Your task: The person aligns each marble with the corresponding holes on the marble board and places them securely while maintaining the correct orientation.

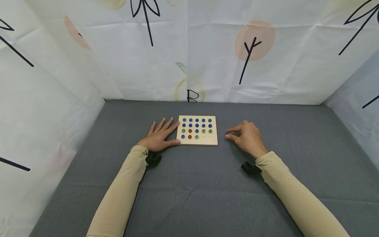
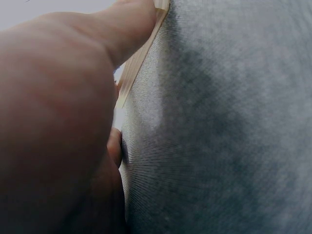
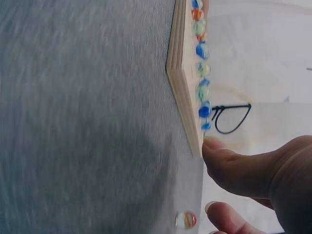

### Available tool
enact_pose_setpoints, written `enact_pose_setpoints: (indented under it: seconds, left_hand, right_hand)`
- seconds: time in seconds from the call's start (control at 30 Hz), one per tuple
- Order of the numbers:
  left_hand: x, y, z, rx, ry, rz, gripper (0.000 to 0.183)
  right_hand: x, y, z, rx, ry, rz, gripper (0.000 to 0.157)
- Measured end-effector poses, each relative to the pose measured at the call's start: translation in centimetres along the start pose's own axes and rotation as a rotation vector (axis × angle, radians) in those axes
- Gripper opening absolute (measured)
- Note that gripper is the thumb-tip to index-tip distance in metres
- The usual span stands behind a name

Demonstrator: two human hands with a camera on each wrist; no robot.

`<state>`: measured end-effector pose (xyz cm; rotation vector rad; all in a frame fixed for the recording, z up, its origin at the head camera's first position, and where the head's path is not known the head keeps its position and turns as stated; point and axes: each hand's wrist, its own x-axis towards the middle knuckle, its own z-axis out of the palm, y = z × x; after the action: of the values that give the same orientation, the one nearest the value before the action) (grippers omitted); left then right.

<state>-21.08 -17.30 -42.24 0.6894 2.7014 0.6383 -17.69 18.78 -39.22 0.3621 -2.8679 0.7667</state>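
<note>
A light wooden board (image 1: 215,141) lies on the grey cloth, with rows of blue, green and orange-red glass marbles (image 1: 196,125) in its hollows. Two hollows at its front right hold no marble. My left hand (image 1: 158,136) is spread on the cloth, its thumb and index finger touching the board's left edge. To the right of the board, my right hand (image 1: 248,136) hovers low, thumb and fingers bent with a gap between them. In the right wrist view a clear marble with red swirls (image 3: 185,220) sits on the cloth near the fingertips, apart from them.
Grey cloth (image 1: 189,197) covers the table. White printed sheets (image 1: 207,65) hang behind it and at both sides. A black wrist camera (image 1: 153,159) is strapped to the left wrist, another (image 1: 251,168) to the right.
</note>
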Motion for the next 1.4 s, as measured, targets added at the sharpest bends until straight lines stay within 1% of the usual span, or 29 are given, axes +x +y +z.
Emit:
enact_pose_setpoints:
  seconds: [0.2,0.33,0.4,0.57,0.9,1.2,1.4]
  left_hand:
    - [-0.2,0.7,-0.4,0.011,0.0,-0.014,0.088]
    - [-0.2,0.8,-0.4,0.02,-0.007,-0.02,0.087]
    - [0.0,0.4,-0.1,0.021,-0.005,-0.022,0.088]
    - [0.1,-0.1,0.2,0.022,-0.007,-0.03,0.09]
    - [0.3,-0.3,0.2,0.015,-0.012,-0.025,0.092]
    - [0.3,-0.1,0.2,0.02,-0.02,-0.035,0.09]
    - [-0.1,0.5,-0.2,0.002,-0.008,-0.014,0.089]
  right_hand:
    - [0.0,-1.2,0.6,0.007,-0.007,-0.024,0.021]
    - [0.0,-2.0,0.9,0.01,-0.017,-0.033,0.023]
    - [0.0,-2.3,1.1,0.016,-0.016,-0.044,0.023]
    - [0.2,-3.2,1.7,0.03,-0.016,-0.062,0.021]
    - [0.5,-4.6,2.9,0.077,-0.035,-0.077,0.02]
    - [0.6,-5.2,3.8,0.089,-0.039,-0.093,0.016]
    - [0.7,-5.3,4.0,0.08,-0.045,-0.083,0.015]
